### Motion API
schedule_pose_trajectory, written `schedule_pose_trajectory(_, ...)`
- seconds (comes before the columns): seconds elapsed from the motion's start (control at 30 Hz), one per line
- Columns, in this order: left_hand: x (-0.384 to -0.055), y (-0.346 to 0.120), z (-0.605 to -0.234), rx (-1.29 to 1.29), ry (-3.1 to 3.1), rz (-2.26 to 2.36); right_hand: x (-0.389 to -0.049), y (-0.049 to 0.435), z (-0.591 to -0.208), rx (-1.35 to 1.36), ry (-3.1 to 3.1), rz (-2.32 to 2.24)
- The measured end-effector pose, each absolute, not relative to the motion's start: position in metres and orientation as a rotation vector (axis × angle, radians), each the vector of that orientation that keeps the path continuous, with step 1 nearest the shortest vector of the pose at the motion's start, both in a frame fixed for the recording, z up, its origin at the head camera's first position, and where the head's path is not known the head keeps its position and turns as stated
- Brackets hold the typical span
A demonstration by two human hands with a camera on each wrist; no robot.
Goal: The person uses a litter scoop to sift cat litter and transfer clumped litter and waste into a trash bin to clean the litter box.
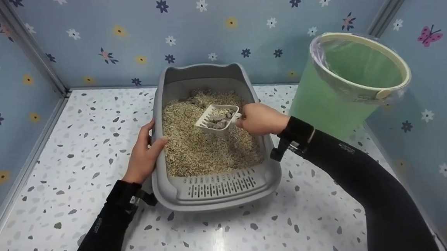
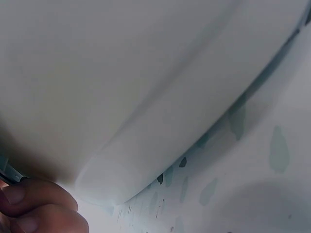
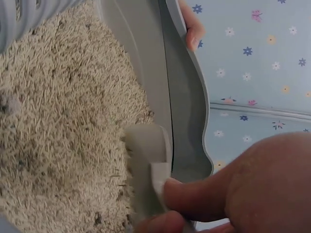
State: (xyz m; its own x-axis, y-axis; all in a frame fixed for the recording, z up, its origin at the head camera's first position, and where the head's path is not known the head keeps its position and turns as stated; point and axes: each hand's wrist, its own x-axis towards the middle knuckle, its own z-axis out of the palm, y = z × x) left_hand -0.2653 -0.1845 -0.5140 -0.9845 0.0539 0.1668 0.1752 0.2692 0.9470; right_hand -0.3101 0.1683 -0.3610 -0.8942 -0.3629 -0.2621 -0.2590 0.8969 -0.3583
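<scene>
The left hand (image 1: 143,155) is gripping the left rim of the grey litter box (image 1: 217,204), its thumb lying over the edge. Inside, pellet litter (image 1: 194,152) is spreading. Above it, the white slotted scoop (image 1: 213,129) is carrying greyish clumps (image 1: 219,122). The right hand (image 1: 261,119), fingers closing around the handle, is holding this scoop. Farther right, a green lined bin (image 1: 321,104) is standing.
</scene>
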Motion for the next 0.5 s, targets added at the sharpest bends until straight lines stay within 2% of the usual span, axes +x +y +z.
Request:
schedule_pose_trajectory(0.33,-0.267,-0.18,-0.515,-0.224,-2.414,-1.827,-0.28,0.182,-0.362,-0.399,2.74,-0.799)
schedule_pose_trajectory(0.5,-0.264,-0.183,-0.519,-0.214,-2.41,-1.843,-0.28,0.171,-0.365,-0.405,2.76,-0.958)
